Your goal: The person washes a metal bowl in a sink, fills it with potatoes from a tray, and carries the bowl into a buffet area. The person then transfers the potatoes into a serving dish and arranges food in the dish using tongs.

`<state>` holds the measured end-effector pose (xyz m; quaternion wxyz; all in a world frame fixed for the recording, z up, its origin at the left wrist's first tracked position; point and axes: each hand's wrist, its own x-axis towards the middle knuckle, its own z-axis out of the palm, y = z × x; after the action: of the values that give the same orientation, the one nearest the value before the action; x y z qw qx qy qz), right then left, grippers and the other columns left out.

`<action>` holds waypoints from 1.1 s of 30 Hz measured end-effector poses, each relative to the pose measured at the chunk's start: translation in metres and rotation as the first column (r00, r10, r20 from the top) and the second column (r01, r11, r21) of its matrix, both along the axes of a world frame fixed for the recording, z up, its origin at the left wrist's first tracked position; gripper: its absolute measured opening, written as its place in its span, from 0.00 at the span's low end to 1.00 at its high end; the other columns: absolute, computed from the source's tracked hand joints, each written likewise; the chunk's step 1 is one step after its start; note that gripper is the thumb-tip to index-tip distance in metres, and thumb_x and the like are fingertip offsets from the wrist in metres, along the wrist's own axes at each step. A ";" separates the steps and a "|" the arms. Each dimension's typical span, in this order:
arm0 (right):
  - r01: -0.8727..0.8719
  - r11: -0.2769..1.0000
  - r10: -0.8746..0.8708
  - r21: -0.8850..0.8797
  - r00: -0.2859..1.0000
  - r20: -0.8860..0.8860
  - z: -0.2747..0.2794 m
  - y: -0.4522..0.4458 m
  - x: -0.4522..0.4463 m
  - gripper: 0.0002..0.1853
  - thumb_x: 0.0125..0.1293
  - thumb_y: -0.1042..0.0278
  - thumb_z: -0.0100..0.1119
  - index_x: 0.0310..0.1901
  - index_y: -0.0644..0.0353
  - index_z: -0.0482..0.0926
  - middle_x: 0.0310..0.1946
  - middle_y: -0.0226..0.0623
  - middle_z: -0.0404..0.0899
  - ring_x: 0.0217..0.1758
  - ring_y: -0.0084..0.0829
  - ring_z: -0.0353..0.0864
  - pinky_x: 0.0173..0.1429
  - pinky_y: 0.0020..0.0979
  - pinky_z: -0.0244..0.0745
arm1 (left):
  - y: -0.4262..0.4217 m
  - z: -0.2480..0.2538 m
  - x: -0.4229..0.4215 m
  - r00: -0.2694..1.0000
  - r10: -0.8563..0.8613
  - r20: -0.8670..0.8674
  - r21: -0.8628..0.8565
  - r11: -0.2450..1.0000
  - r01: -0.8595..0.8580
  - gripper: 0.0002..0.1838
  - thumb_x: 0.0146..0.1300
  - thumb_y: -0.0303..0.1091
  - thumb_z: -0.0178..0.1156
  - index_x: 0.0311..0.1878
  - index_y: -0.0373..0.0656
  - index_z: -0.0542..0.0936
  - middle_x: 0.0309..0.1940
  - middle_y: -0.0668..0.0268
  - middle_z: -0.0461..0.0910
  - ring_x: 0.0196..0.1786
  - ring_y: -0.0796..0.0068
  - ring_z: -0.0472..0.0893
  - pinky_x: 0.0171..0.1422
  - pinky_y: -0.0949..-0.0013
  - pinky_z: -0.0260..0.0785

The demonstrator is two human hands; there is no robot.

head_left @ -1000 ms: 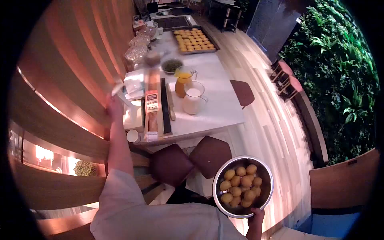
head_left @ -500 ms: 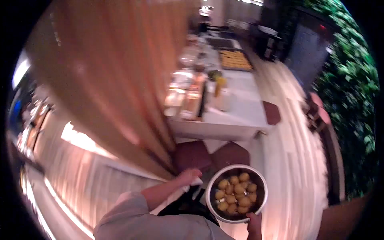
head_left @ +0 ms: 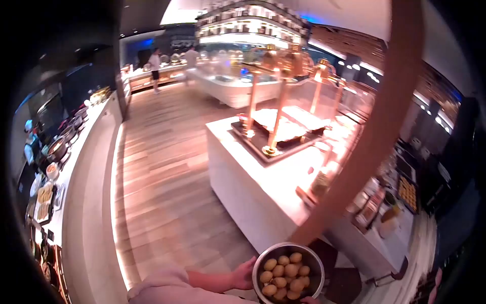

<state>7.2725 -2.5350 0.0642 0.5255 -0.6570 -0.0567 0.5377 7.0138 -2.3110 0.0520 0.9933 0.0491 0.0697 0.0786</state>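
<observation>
A round metal bowl (head_left: pixel 259 280) with a pale, shiny rim is at the bottom of the head view, close to my body. Several brown, rounded pieces (head_left: pixel 286 273) that look like eggs fill it. My left hand (head_left: pixel 244 274) is against the bowl's left side, gripping it there, its fingertips partly hidden by the wall. At the lower right rim, my right hand (head_left: pixel 310 300) holds the bowl; only a small part of it shows above the frame's bottom edge.
A white counter (head_left: pixel 248 202) with heat lamps and trays stands ahead. A slanting wooden partition (head_left: pixel 372 147) rises right of the bowl, with dark stools (head_left: pixel 343 286) beside it. A long buffet counter (head_left: pixel 93 177) runs along the left. Two people (head_left: pixel 155 66) stand far back across the wooden floor (head_left: pixel 172 202).
My view has swung left, from the side counter and green plant wall to the open buffet hall. My left hand, apart from the bowl before, is now at its left side.
</observation>
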 end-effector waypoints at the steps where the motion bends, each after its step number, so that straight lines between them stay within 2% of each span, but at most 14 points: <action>1: -0.023 0.999 0.026 0.029 0.995 -0.093 0.004 0.030 -0.018 0.10 0.57 0.72 0.58 0.40 0.64 0.81 0.33 0.36 0.83 0.33 0.32 0.83 0.33 0.32 0.76 | 0.015 0.008 -0.034 0.985 0.064 0.160 -0.127 0.991 -0.044 0.45 0.68 0.70 0.43 0.73 0.38 0.65 0.72 0.56 0.66 0.72 0.55 0.67 0.79 0.52 0.53; 2: -0.037 0.985 0.068 0.169 0.981 -0.180 -0.017 0.062 -0.042 0.12 0.57 0.71 0.59 0.42 0.65 0.81 0.33 0.36 0.83 0.34 0.31 0.83 0.33 0.34 0.78 | 0.037 0.003 -0.069 0.920 0.086 0.383 -0.140 0.990 -0.035 0.50 0.66 0.76 0.38 0.75 0.39 0.61 0.74 0.54 0.62 0.75 0.54 0.62 0.81 0.51 0.46; 5: -0.255 0.951 0.260 0.176 0.966 -0.007 0.028 0.158 -0.109 0.13 0.57 0.71 0.60 0.44 0.67 0.81 0.38 0.39 0.84 0.39 0.32 0.84 0.45 0.29 0.81 | 0.100 0.032 -0.152 0.851 0.185 0.492 -0.098 0.983 -0.157 0.53 0.63 0.79 0.37 0.76 0.40 0.59 0.76 0.53 0.59 0.77 0.52 0.60 0.82 0.49 0.44; 6: -0.289 0.942 0.292 0.172 0.956 0.007 0.053 0.196 -0.131 0.13 0.57 0.71 0.60 0.44 0.67 0.81 0.38 0.39 0.84 0.39 0.32 0.84 0.45 0.29 0.81 | 0.118 0.045 -0.177 0.900 0.279 0.336 -0.049 0.959 -0.279 0.53 0.63 0.79 0.39 0.76 0.40 0.59 0.76 0.52 0.58 0.76 0.51 0.61 0.80 0.47 0.48; 8: -0.356 0.906 0.396 0.227 0.903 -0.164 0.088 0.271 -0.188 0.29 0.50 0.78 0.60 0.58 0.65 0.74 0.43 0.43 0.83 0.42 0.37 0.86 0.44 0.34 0.82 | 0.171 0.031 -0.223 0.845 0.382 0.375 -0.079 0.921 -0.382 0.53 0.63 0.78 0.40 0.76 0.41 0.59 0.75 0.52 0.59 0.75 0.51 0.62 0.80 0.47 0.50; 9: -0.376 0.897 0.417 0.230 0.894 -0.162 0.067 0.298 -0.197 0.29 0.50 0.78 0.60 0.58 0.65 0.74 0.43 0.43 0.83 0.42 0.37 0.86 0.44 0.34 0.82 | 0.190 0.038 -0.243 0.792 0.455 0.407 -0.105 0.885 -0.454 0.51 0.64 0.77 0.41 0.76 0.42 0.59 0.75 0.52 0.61 0.74 0.51 0.63 0.79 0.48 0.52; 10: -0.532 0.786 0.544 0.315 0.837 0.058 0.035 0.332 -0.199 0.28 0.49 0.79 0.58 0.57 0.68 0.74 0.44 0.45 0.82 0.42 0.40 0.86 0.42 0.36 0.83 | 0.209 0.045 -0.264 0.732 0.523 0.437 -0.136 0.843 -0.521 0.50 0.65 0.76 0.42 0.76 0.43 0.60 0.74 0.53 0.63 0.74 0.52 0.64 0.79 0.49 0.53; 11: -0.505 0.823 0.538 0.261 0.840 -0.068 0.078 0.360 -0.233 0.27 0.51 0.81 0.56 0.57 0.70 0.74 0.43 0.47 0.82 0.43 0.43 0.86 0.44 0.40 0.84 | 0.232 0.042 -0.289 0.728 0.683 0.066 0.119 0.719 -0.685 0.52 0.61 0.78 0.46 0.76 0.43 0.60 0.73 0.53 0.64 0.72 0.53 0.66 0.78 0.51 0.55; 13: -0.512 0.839 0.541 0.184 0.819 -0.191 0.122 0.410 -0.276 0.25 0.52 0.83 0.55 0.56 0.72 0.73 0.43 0.50 0.82 0.43 0.46 0.86 0.46 0.44 0.85 | 0.252 0.052 -0.298 0.620 0.776 -0.115 0.247 0.627 -0.739 0.53 0.60 0.78 0.46 0.76 0.43 0.59 0.73 0.53 0.63 0.73 0.52 0.65 0.78 0.51 0.54; 16: -0.629 0.755 0.652 0.186 0.688 -0.319 0.072 0.512 -0.314 0.27 0.50 0.84 0.55 0.56 0.73 0.74 0.49 0.51 0.81 0.51 0.50 0.83 0.57 0.48 0.81 | 0.292 0.055 -0.322 0.543 0.829 -0.138 0.281 0.558 -0.781 0.55 0.59 0.79 0.46 0.76 0.43 0.58 0.73 0.53 0.62 0.74 0.52 0.64 0.79 0.51 0.53; 19: -0.644 0.735 0.672 0.212 0.650 -0.355 0.062 0.608 -0.385 0.27 0.50 0.83 0.55 0.57 0.72 0.74 0.50 0.51 0.80 0.51 0.50 0.83 0.57 0.48 0.81 | 0.351 0.044 -0.360 0.485 0.856 -0.178 0.307 0.516 -0.799 0.57 0.57 0.81 0.47 0.77 0.42 0.57 0.74 0.52 0.61 0.74 0.52 0.62 0.79 0.51 0.52; 23: -0.689 0.706 0.701 0.165 0.647 -0.299 0.058 0.753 -0.462 0.27 0.50 0.83 0.55 0.57 0.71 0.73 0.48 0.52 0.79 0.48 0.49 0.84 0.52 0.46 0.84 | 0.442 0.038 -0.424 0.351 0.916 -0.197 0.316 0.398 -0.861 0.59 0.55 0.82 0.47 0.77 0.42 0.55 0.74 0.52 0.60 0.75 0.52 0.60 0.80 0.50 0.50; 28: -0.772 0.592 0.793 0.232 0.506 -0.340 0.048 0.922 -0.524 0.27 0.53 0.81 0.56 0.58 0.72 0.71 0.45 0.51 0.79 0.42 0.45 0.85 0.42 0.43 0.88 | 0.531 0.083 -0.496 0.176 0.980 -0.093 0.212 0.192 -0.958 0.62 0.52 0.84 0.47 0.78 0.42 0.53 0.75 0.52 0.59 0.77 0.51 0.58 0.80 0.49 0.48; 33: -0.858 0.478 0.877 0.187 0.457 -0.145 0.088 1.070 -0.599 0.26 0.54 0.77 0.58 0.57 0.70 0.73 0.44 0.47 0.81 0.40 0.41 0.86 0.40 0.39 0.86 | 0.638 0.089 -0.570 0.193 0.979 -0.059 0.203 0.201 -0.958 0.62 0.54 0.83 0.45 0.78 0.40 0.50 0.76 0.50 0.55 0.78 0.52 0.54 0.81 0.48 0.43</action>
<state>6.6735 -1.4648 0.1520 0.2091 -0.4488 -0.3477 0.7962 6.4438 -1.6731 0.1414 0.7061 0.0608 0.1669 0.6855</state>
